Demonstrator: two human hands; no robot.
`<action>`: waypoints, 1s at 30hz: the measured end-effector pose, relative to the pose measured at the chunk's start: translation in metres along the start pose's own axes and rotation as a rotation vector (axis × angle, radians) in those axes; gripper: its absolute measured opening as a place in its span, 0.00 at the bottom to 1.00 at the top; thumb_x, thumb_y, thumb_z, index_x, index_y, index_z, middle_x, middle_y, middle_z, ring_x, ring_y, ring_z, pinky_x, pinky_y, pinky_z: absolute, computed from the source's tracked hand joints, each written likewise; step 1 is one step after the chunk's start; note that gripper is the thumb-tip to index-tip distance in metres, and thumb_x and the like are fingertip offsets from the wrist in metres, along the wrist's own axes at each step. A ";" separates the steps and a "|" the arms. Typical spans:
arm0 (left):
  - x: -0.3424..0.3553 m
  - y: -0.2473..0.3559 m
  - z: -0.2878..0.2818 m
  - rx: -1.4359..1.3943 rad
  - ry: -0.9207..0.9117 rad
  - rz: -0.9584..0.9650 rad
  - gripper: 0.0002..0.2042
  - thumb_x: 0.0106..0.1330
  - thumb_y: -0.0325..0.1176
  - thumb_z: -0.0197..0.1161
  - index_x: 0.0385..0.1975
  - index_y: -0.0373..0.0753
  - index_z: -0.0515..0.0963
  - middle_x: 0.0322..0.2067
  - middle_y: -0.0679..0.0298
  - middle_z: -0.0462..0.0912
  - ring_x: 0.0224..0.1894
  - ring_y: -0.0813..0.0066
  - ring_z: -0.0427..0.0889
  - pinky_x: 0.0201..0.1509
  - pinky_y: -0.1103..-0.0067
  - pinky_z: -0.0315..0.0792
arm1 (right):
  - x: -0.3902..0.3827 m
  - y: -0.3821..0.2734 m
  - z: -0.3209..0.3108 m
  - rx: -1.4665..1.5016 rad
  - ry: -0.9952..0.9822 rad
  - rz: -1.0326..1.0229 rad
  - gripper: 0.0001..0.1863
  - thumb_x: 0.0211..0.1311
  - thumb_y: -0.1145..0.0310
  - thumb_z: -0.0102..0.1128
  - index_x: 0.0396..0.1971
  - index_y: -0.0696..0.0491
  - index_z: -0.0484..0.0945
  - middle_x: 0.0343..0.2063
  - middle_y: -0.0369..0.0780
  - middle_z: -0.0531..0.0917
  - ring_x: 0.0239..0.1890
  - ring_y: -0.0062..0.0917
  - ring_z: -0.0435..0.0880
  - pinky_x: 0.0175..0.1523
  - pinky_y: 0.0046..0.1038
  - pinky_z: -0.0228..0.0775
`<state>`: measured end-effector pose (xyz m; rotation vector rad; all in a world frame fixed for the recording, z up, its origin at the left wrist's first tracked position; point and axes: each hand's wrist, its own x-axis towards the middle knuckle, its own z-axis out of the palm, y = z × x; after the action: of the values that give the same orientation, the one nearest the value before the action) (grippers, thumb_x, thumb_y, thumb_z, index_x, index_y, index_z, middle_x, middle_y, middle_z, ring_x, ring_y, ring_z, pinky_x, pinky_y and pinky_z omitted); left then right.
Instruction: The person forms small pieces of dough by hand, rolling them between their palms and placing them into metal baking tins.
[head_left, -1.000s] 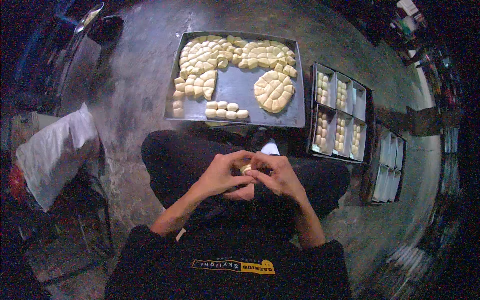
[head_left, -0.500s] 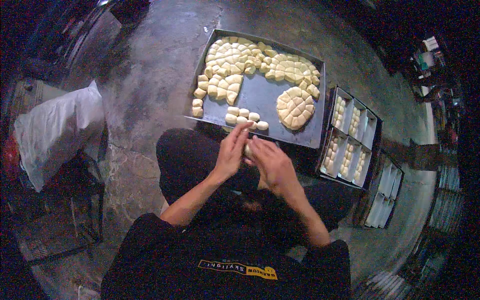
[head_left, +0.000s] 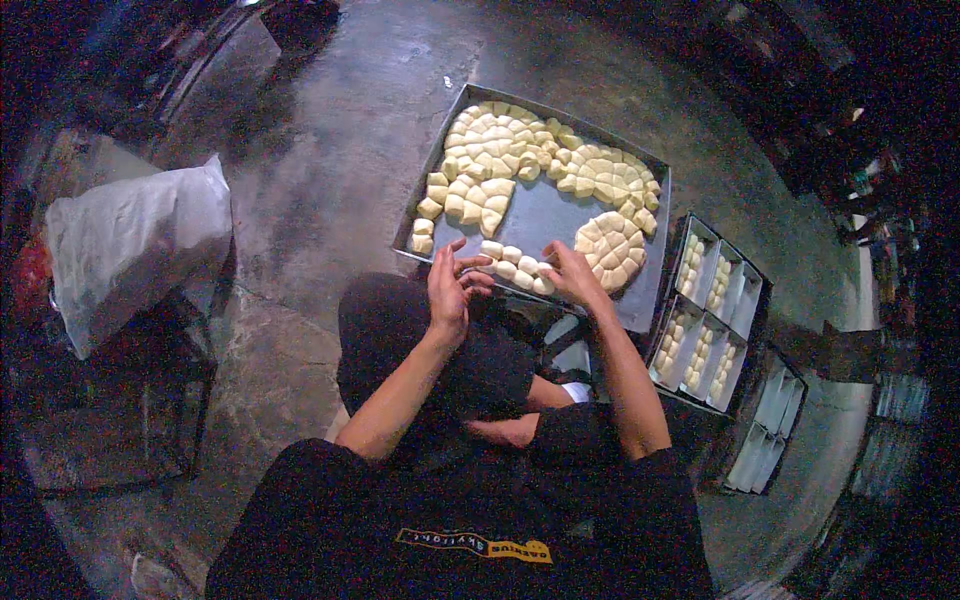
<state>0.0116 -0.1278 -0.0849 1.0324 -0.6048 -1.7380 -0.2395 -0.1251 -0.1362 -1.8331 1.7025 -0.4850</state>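
Note:
A dark rectangular tray (head_left: pixel 545 212) lies in front of my legs, holding pale dough. At its near edge sits a short double row of smooth dough balls (head_left: pixel 508 254). My right hand (head_left: pixel 574 276) reaches over the near edge with bent fingers around a dough ball (head_left: pixel 547 269) at the right end of that row. By the left end of the row my left hand (head_left: pixel 456 288) is held with its fingers apart, nothing in it. A round slab of dough scored into pieces (head_left: pixel 611 250) rests at the tray's right; more cut dough pieces (head_left: pixel 490 140) fill its far side.
Right of the tray stands a divided tin (head_left: pixel 697 317) with rows of dough balls in several compartments. Beyond it is another divided tin (head_left: pixel 766 425). At the left, a large white sack (head_left: pixel 145 240) sits on a dark stand. The floor (head_left: pixel 300 200) is grey concrete.
My hands were together around a dough ball before the tray; now they are apart. The right hand has brought a ball to the row's right end, and the left has opened. The view has shifted.

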 end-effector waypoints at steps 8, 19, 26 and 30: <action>0.004 -0.005 0.003 0.043 0.015 -0.006 0.21 0.76 0.47 0.37 0.55 0.37 0.65 0.37 0.54 0.81 0.25 0.76 0.79 0.27 0.81 0.73 | 0.011 -0.022 0.002 -0.510 -0.062 -0.340 0.32 0.62 0.43 0.51 0.64 0.41 0.64 0.56 0.46 0.69 0.56 0.41 0.70 0.46 0.40 0.76; 0.009 -0.010 -0.003 0.025 0.008 0.022 0.21 0.74 0.48 0.40 0.56 0.38 0.65 0.39 0.57 0.82 0.26 0.75 0.80 0.29 0.82 0.74 | 0.038 -0.024 0.044 -0.529 -0.121 -0.568 0.33 0.62 0.53 0.51 0.67 0.28 0.53 0.57 0.49 0.66 0.49 0.44 0.75 0.38 0.40 0.80; 0.005 -0.004 -0.002 0.193 0.020 0.024 0.19 0.75 0.42 0.41 0.55 0.36 0.65 0.41 0.54 0.80 0.27 0.75 0.79 0.30 0.80 0.76 | 0.055 -0.024 0.026 -0.059 -0.230 -0.311 0.26 0.67 0.59 0.48 0.64 0.45 0.61 0.54 0.49 0.71 0.51 0.42 0.76 0.52 0.41 0.72; 0.006 -0.005 0.002 0.153 0.064 0.005 0.21 0.75 0.47 0.41 0.55 0.36 0.66 0.40 0.53 0.79 0.28 0.74 0.79 0.32 0.77 0.77 | 0.040 0.015 -0.047 0.451 -0.279 -0.146 0.28 0.73 0.53 0.41 0.66 0.51 0.58 0.66 0.47 0.61 0.66 0.39 0.62 0.68 0.34 0.52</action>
<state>0.0066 -0.1317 -0.0901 1.1868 -0.7078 -1.6676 -0.2759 -0.1728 -0.1154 -1.6091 1.1673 -0.5865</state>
